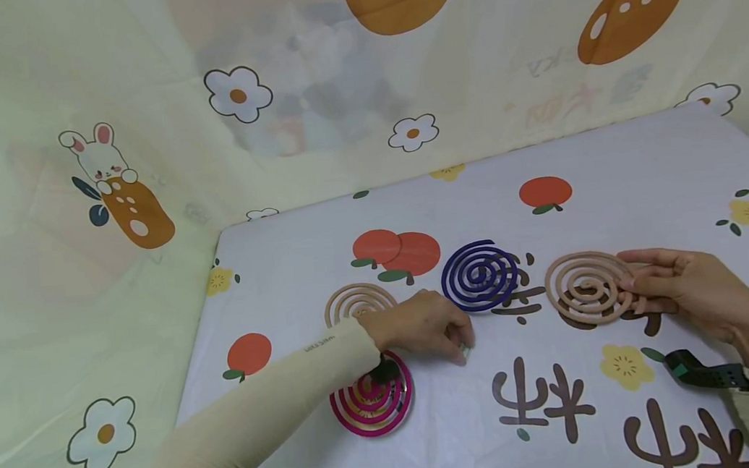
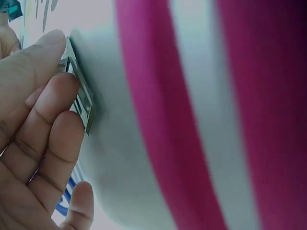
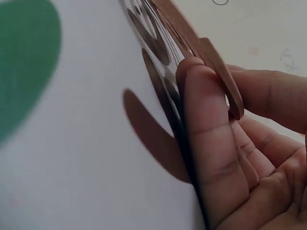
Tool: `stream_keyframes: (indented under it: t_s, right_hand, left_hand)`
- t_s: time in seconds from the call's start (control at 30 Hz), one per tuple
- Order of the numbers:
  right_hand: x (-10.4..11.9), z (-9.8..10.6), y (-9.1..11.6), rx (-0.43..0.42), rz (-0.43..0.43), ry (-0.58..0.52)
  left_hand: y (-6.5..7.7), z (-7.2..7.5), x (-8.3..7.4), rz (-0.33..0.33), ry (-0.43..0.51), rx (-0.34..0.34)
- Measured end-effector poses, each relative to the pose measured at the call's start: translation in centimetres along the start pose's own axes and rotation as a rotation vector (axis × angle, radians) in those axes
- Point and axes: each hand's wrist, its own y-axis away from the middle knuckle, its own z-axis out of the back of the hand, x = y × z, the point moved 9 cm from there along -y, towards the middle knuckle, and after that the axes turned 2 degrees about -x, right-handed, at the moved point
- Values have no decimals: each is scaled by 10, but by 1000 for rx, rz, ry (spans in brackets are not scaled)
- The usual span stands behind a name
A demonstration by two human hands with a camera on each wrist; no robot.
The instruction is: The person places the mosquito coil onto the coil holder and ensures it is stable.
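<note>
My right hand [image 1: 691, 281] pinches the right edge of a tan mosquito coil [image 1: 588, 256] between thumb and fingers. In the right wrist view, the outer end of the coil [image 3: 223, 76] lies between the fingers, close over the cloth. My left hand [image 1: 420, 325] pinches a small thin metal piece, like a coil stand [image 2: 85, 98], between thumb and fingertips; in the head view only a glint of it shows. Below the left wrist lies a pink coil [image 1: 374, 431], with something shiny between its rings. Another tan coil [image 1: 355, 289] is partly covered by the left sleeve.
A dark blue coil [image 1: 479, 274] lies between the hands, toward the back. Everything rests on a table with a white printed cloth [image 1: 453, 431]. A patterned curtain [image 1: 318, 173] hangs behind and along the left side.
</note>
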Motion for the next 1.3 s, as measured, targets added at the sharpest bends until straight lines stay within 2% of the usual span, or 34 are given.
stream_keyframes:
  t_s: [0.3, 0.5, 0.77, 1.03, 1.3]
  right_hand:
    - [-1, -11, 1, 45, -21, -19]
    - [1, -16, 5, 67, -13, -41]
    - [1, -23, 10, 112, 19, -14]
    - [2, -29, 14, 135, 19, -2]
    - [1, -36, 18, 143, -14, 42]
  left_hand:
    - [-3, -6, -5, -9, 92, -24]
    - [-5, -10, -7, 5, 102, -37]
    - [-6, -15, -14, 53, 102, -49]
    - [-8, -20, -20, 79, 71, -67]
    - [-11, -25, -26, 93, -16, -89]
